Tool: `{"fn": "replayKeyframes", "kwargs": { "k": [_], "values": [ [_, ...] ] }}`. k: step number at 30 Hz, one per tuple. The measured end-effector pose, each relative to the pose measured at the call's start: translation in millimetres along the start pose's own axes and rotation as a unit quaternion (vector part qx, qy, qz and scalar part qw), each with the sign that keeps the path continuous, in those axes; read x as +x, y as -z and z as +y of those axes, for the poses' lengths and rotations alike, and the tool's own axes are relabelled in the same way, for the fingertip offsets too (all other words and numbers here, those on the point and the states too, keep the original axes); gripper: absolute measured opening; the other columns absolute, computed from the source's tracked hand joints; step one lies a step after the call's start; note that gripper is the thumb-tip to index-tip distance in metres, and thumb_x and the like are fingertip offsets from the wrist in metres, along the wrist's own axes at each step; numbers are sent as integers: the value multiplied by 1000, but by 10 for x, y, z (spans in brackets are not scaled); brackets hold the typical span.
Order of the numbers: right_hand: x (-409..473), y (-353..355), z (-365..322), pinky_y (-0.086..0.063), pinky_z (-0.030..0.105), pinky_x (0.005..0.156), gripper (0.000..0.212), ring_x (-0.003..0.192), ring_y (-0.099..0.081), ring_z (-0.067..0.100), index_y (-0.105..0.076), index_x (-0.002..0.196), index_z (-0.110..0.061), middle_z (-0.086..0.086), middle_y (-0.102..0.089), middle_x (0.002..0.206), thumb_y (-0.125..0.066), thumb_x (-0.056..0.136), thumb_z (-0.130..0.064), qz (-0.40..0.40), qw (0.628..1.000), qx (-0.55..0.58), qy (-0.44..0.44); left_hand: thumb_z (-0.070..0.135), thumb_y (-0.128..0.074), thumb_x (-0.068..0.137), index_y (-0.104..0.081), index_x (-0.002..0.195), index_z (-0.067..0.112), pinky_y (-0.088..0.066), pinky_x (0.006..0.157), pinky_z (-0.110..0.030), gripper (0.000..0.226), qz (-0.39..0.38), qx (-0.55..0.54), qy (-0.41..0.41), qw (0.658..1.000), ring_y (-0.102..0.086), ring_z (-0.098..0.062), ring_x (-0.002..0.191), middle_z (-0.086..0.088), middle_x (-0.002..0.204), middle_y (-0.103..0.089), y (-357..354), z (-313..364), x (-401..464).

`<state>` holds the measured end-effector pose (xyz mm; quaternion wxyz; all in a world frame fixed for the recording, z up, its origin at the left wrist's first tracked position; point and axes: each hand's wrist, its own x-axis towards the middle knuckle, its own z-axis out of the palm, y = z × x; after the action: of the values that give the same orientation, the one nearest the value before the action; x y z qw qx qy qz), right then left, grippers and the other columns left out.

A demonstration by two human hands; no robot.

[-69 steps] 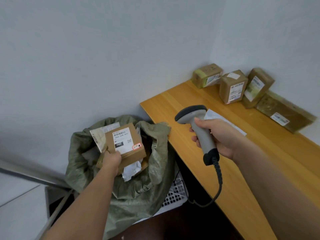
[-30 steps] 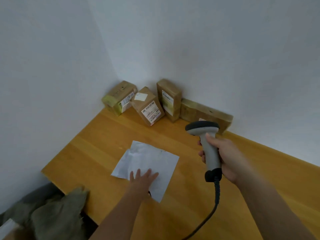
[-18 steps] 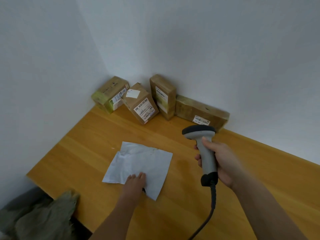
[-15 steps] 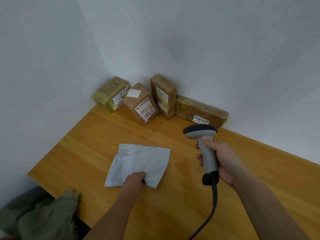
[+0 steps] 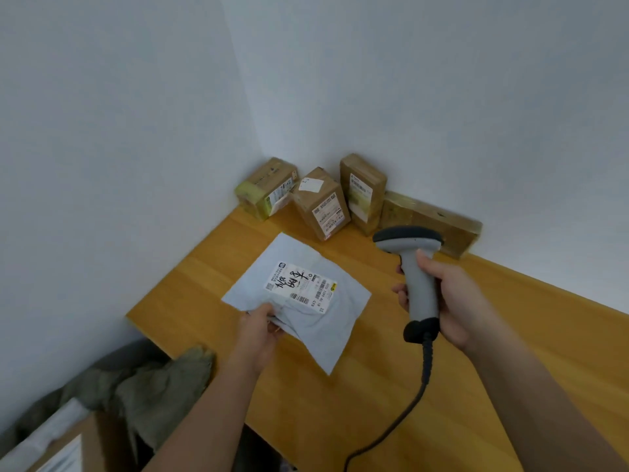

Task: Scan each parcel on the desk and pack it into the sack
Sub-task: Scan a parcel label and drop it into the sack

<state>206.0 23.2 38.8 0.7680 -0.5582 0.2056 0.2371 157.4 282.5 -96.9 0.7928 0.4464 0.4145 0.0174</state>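
1. Four brown cardboard parcels line the back edge of the wooden desk [image 5: 425,386] in the upper middle of the frame. We see a taped box [image 5: 267,187] in the wall corner, a labelled box [image 5: 321,203] leaning beside it, an upright box [image 5: 362,190] next, and a long flat box [image 5: 430,223] lying against the right-hand wall.
2. Our left hand [image 5: 259,332], at centre frame, pinches the near left edge of a white poly mailer [image 5: 303,303] between thumb and fingers. The mailer is face up with its printed label [image 5: 299,286] showing, and whether its far part rests on the desk we cannot tell.
3. Our right hand [image 5: 449,298], right of centre, is wrapped around the grip of a grey barcode scanner [image 5: 413,267]. The scanner's dark head sits in front of the long flat box, and its black cable [image 5: 405,413] trails down toward the bottom edge of the frame.
4. Bare wood lies open between the mailer and the row of boxes, and a wide clear stretch runs along the right side of the desk.
5. The desk's left edge falls away at lower left, where the rumpled green sack [image 5: 149,386] sits just below it, with a brown box [image 5: 78,447] at the bottom left corner.
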Motion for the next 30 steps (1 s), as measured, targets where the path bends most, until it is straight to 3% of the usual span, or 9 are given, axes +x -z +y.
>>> {"fn": "replayKeyframes", "kwargs": {
  "k": [3, 8, 12, 14, 17, 19, 22, 26, 30],
  "values": [
    [-43, -63, 133, -55, 29, 57, 37, 59, -63, 19, -59, 116, 1, 19, -64, 88, -56, 98, -32, -13, 997, -73, -36, -2, -45, 94, -55, 113, 1, -57, 62, -39, 22, 33, 1, 83, 996, -61, -28, 82, -18, 100, -61, 316, -279, 15],
    [-89, -105, 379, -52, 29, 56, 32, 62, -65, 19, -57, 116, 0, 15, -58, 96, -57, 99, -27, -38, 984, -161, -67, 3, -45, 99, -50, 117, 4, -52, 74, -42, 19, 89, -13, 171, 981, -60, -28, 84, -17, 97, -61, 599, -653, -33],
    [-115, -98, 457, -50, 31, 59, 30, 63, -63, 21, -58, 113, 0, 15, -61, 86, -57, 98, -26, -45, 976, -197, -80, -6, -45, 97, -57, 115, 5, -56, 69, -42, 25, 94, 29, 165, 981, -64, -31, 90, -18, 104, -66, 697, -739, -42],
    [-133, -90, 460, -51, 32, 60, 31, 65, -63, 21, -58, 114, 0, 16, -61, 87, -58, 98, -26, -51, 971, -216, -83, -4, -45, 98, -58, 120, 6, -57, 73, -43, 27, 86, 62, 123, 987, -65, -33, 98, -19, 116, -66, 700, -724, -23],
    [-174, -75, 446, -51, 33, 61, 33, 66, -61, 24, -59, 113, 0, 17, -64, 81, -59, 97, -29, -71, 960, -255, -95, 19, -51, 101, -56, 127, 4, -53, 87, -44, 31, 117, 68, 53, 989, -63, -30, 102, -15, 121, -64, 678, -616, 27],
    [-213, -85, 428, -50, 30, 57, 32, 59, -59, 21, -59, 111, -1, 17, -65, 74, -58, 98, -30, -86, 949, -283, -107, 37, -50, 100, -58, 124, 6, -51, 93, -44, 40, 94, 59, 82, 990, -62, -27, 106, -10, 122, -64, 673, -584, 43],
    [-277, -130, 429, -50, 26, 51, 31, 51, -59, 17, -58, 108, 0, 17, -65, 71, -56, 99, -29, -99, 944, -295, -110, 25, -55, 99, -56, 124, 9, -48, 90, -38, 29, 67, 71, 175, 980, -56, -24, 115, -9, 129, -60, 659, -660, -61],
    [-336, -167, 476, -51, 29, 55, 36, 56, -61, 19, -58, 110, 6, 17, -64, 71, -58, 98, -29, -113, 942, -300, -98, 7, -57, 96, -49, 135, 2, -42, 96, -40, 40, 97, 99, 198, 970, -50, -28, 126, -14, 138, -52, 643, -831, -106],
    [-402, -194, 465, -51, 31, 59, 33, 59, -61, 19, -60, 108, 1, 16, -63, 72, -61, 96, -29, -120, 934, -327, -81, 2, -58, 94, -51, 131, -2, -47, 86, -34, 38, 96, 121, 198, 968, -57, -23, 99, -17, 132, -56, 604, -892, -82]
  ]
}}
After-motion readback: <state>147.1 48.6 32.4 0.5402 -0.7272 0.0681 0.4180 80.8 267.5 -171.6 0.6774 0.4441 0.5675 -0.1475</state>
